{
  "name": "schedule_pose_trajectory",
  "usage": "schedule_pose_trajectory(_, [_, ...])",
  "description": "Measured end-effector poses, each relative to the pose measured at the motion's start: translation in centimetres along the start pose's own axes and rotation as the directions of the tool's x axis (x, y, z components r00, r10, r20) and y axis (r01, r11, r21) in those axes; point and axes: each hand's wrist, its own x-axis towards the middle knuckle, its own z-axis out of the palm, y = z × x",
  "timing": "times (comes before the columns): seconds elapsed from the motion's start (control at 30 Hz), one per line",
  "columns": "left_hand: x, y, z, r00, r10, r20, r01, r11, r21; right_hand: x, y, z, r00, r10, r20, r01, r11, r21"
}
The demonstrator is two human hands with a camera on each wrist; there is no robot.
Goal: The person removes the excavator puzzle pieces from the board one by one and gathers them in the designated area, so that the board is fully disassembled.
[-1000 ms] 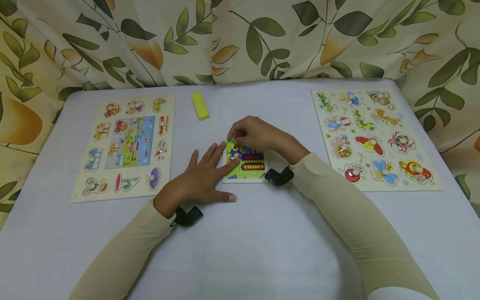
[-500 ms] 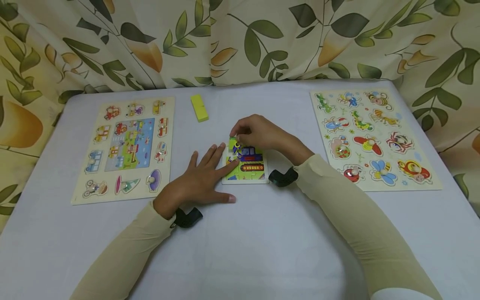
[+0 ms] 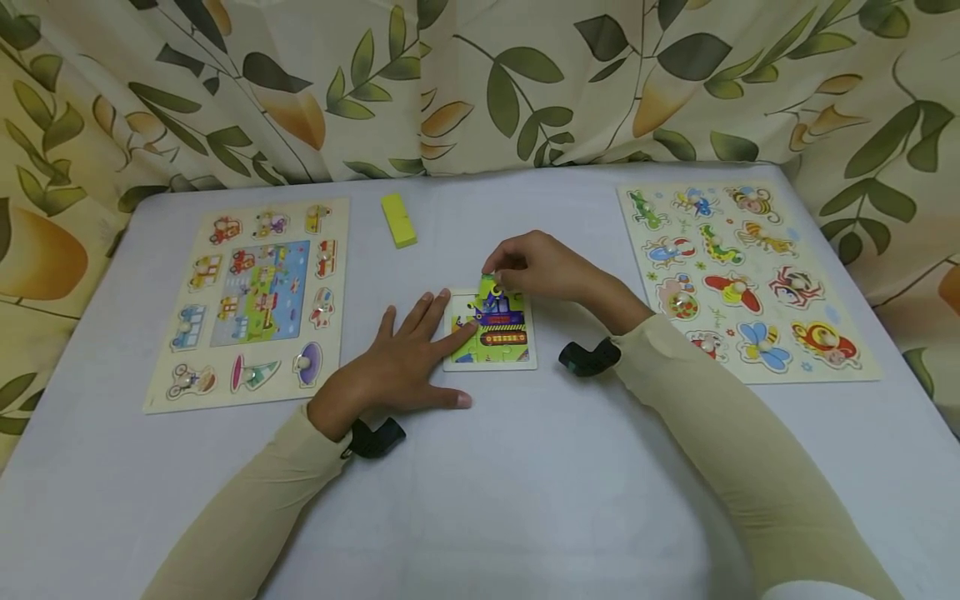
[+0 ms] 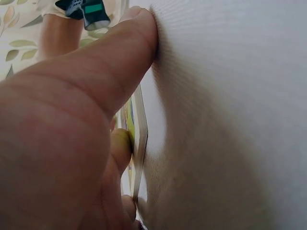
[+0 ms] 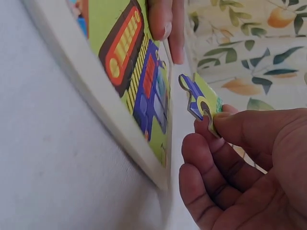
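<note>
A small jigsaw puzzle of a purple and red tracked vehicle on green lies in a white frame at the table's middle. My right hand pinches a green and purple jigsaw piece between thumb and fingers, raised over the puzzle's far edge. Bare white frame base shows at the puzzle's far left corner. My left hand lies spread at the puzzle's left side, index fingertip on the puzzle and thumb stretched out on the cloth. In the left wrist view the thumb hides much of the frame.
A vehicle peg board lies on the left, and an insect peg board on the right beside my right forearm. Behind the puzzle sits a yellow block. Patterned curtain borders the table's far side.
My right hand has lifted the jigsaw piece from the puzzle's far left corner and moved it to the right, baring the white base there. The left hand has stayed in place.
</note>
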Motion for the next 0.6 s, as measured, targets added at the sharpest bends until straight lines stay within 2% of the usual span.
schedule_pose_trajectory(0.37, [0.1, -0.1, 0.2, 1.0, -0.02, 0.02, 0.021, 0.998, -0.052, -1.3, 1.4, -1.4, 1.0, 0.017, -0.024, -0.016, 1.0, 0.005])
schedule_pose_trajectory(0.6, [0.0, -0.1, 0.1, 1.0, -0.012, 0.017, 0.013, 0.998, -0.06, -2.4, 2.2, -2.3, 1.0, 0.027, 0.006, -0.027, 0.999, -0.017])
